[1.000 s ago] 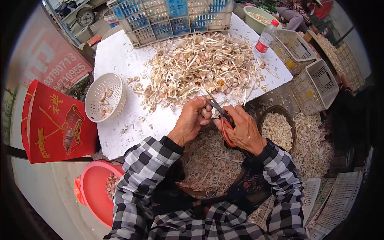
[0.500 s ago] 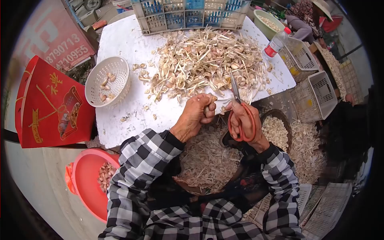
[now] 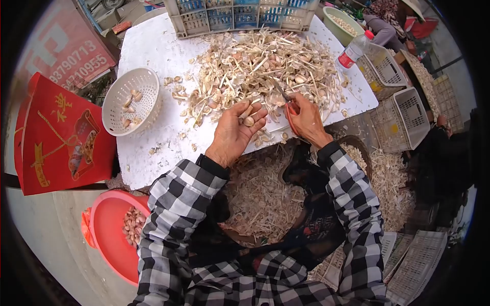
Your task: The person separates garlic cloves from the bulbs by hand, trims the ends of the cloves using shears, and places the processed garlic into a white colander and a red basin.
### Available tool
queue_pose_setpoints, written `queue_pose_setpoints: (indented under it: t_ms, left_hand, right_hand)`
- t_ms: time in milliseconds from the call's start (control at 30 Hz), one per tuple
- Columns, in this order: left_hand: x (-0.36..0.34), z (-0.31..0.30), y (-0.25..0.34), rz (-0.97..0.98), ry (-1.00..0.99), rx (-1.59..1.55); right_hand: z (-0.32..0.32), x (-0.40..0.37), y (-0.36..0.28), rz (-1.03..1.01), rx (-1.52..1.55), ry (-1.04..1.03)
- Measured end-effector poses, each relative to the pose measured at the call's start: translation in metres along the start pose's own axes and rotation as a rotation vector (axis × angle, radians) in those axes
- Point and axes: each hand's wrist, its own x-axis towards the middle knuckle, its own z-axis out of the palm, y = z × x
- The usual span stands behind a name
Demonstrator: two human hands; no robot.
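Note:
My left hand (image 3: 234,133) lies palm up over the white table (image 3: 148,56) at the near edge of a big heap of garlic bulbs and cut stalks (image 3: 260,66). Its fingers curl around a trimmed garlic bulb (image 3: 248,121). My right hand (image 3: 306,118) grips red-handled scissors (image 3: 285,102), blades pointing up-left into the heap. Both sleeves are black-and-white check.
A white round basket (image 3: 130,101) with a few bulbs stands at the table's left. A red basin (image 3: 115,239) with garlic sits on the ground lower left, a red bag (image 3: 56,137) beside it. Plastic crates (image 3: 235,13), a water bottle (image 3: 352,51), white baskets (image 3: 403,117) and another person (image 3: 383,25) surround the table.
Both hands moved up from the table's near edge onto the heap. The left hand turned palm up, showing a bulb. The scissors swung from upright to pointing into the heap.

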Motion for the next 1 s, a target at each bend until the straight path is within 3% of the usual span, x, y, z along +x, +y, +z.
queue_pose_setpoints:
  t_ms: [67,133,167,300,400,533,800,867,900,1000]
  left_hand:
    - [0.009,-0.013,-0.003,0.012,0.018,-0.005]
    - [0.018,-0.022,-0.004,0.001,-0.140,-0.065]
    - [0.016,-0.018,-0.006,-0.012,-0.053,-0.030]
    - [0.008,-0.004,-0.008,-0.089,0.086,-0.006]
    - [0.020,-0.020,-0.019,-0.085,-0.040,0.105]
    - [0.022,-0.023,-0.026,-0.138,-0.062,0.152]
    - [0.027,-0.033,-0.032,-0.173,-0.017,0.205]
    - [0.020,-0.029,-0.031,-0.190,0.015,0.209]
    - [0.017,-0.025,-0.028,-0.210,0.023,0.186]
    - [0.012,-0.024,-0.027,-0.220,0.072,0.173]
  right_hand:
    - [-0.012,0.006,0.002,0.108,0.065,0.038]
    - [-0.014,0.006,0.005,0.135,0.013,0.013]
    - [-0.011,0.006,0.002,0.134,0.014,0.011]
    - [0.012,0.002,-0.006,-0.053,-0.001,-0.044]
    - [0.023,0.003,0.001,-0.168,-0.089,-0.042]
    - [0.019,0.007,-0.003,-0.006,-0.127,-0.071]
    - [0.011,0.006,-0.001,0.185,0.035,-0.044]
    - [0.006,0.006,-0.021,0.190,0.412,-0.079]
    - [0.000,0.007,-0.036,0.269,0.580,-0.208]
    - [0.011,0.016,-0.042,0.110,0.417,-0.188]
